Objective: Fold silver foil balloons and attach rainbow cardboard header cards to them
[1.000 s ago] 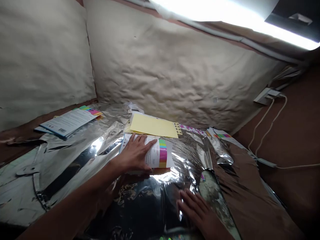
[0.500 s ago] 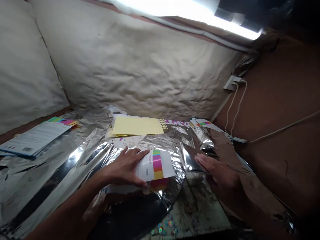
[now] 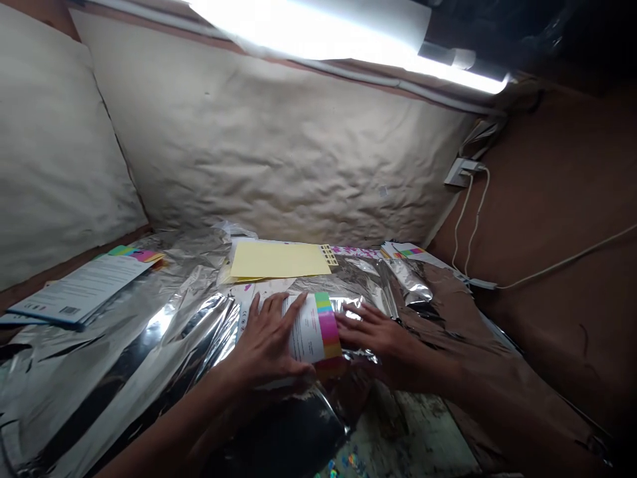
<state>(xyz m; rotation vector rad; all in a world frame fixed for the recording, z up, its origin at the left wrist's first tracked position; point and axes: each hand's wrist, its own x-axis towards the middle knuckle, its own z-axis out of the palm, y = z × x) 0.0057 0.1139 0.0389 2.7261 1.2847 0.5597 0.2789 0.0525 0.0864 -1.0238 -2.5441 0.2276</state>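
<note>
Under my left hand [image 3: 271,335] lies a white printed card [image 3: 306,328] with a green, blue, magenta and orange striped end. The fingers are spread across it, and the thumb rests by its near edge. My right hand [image 3: 378,338] lies with outstretched fingers at the striped end, its fingertips touching or very close to it. Silvery foil [image 3: 318,405] spreads beneath the card and both hands. Whether the card is a flat sheet or a folded sleeve, I cannot tell.
Yellow sheets [image 3: 281,259] lie behind the hands. Printed cards [image 3: 82,289] are stacked at the left, and more cards [image 3: 411,251] sit at the back right. Beside these is a crumpled foil roll [image 3: 413,285]. Cables [image 3: 462,222] hang from a wall socket [image 3: 460,171].
My right hand has moved left from a silvery foil piece to the card's striped end. The white flap beyond the stripes no longer shows. My left hand stays on the card.
</note>
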